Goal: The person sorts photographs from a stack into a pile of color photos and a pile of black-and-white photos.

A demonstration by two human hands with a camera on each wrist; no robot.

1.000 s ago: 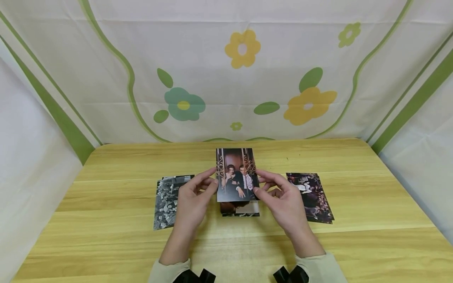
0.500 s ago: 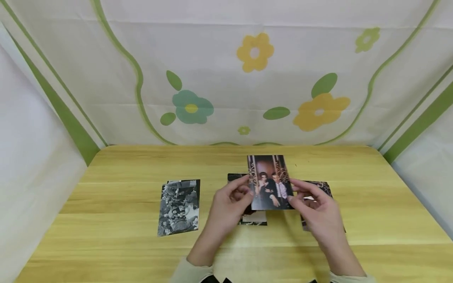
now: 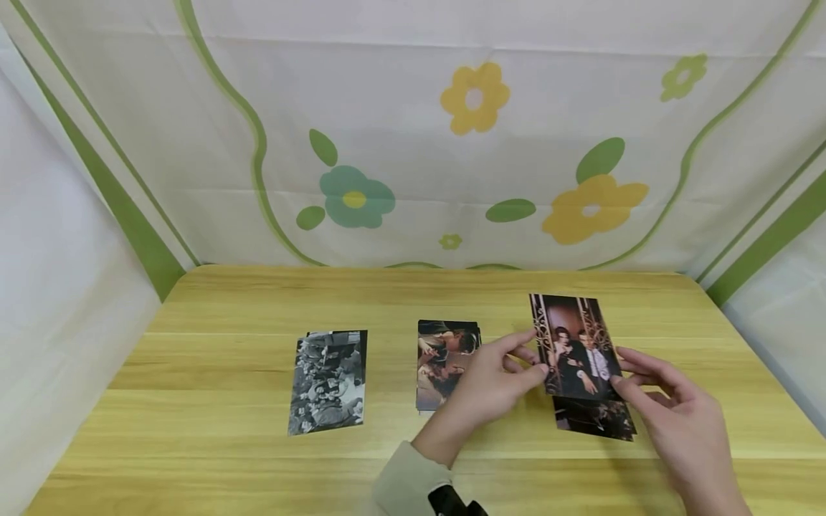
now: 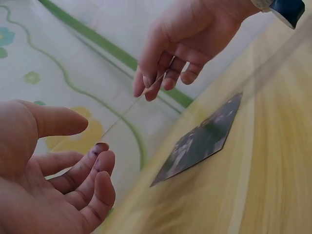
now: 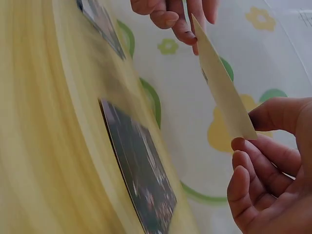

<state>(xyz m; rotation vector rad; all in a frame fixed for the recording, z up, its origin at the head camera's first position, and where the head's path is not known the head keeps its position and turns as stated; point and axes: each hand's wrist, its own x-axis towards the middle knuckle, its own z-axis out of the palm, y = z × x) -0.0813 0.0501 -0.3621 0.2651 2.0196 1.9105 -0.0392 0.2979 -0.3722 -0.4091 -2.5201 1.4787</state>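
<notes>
The photo card (image 3: 576,351) is pinched at opposite side edges by the left hand (image 3: 495,380) and right hand (image 3: 685,419), apparently to keep its printed face uncovered. It is held above the rightmost pile (image 3: 596,419), not touching it

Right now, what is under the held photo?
A stack lies on the table below the held photo, apart from it. In the head view, only its near strip shows; the photo covers the rest. The right wrist view shows more, blurred.
</notes>
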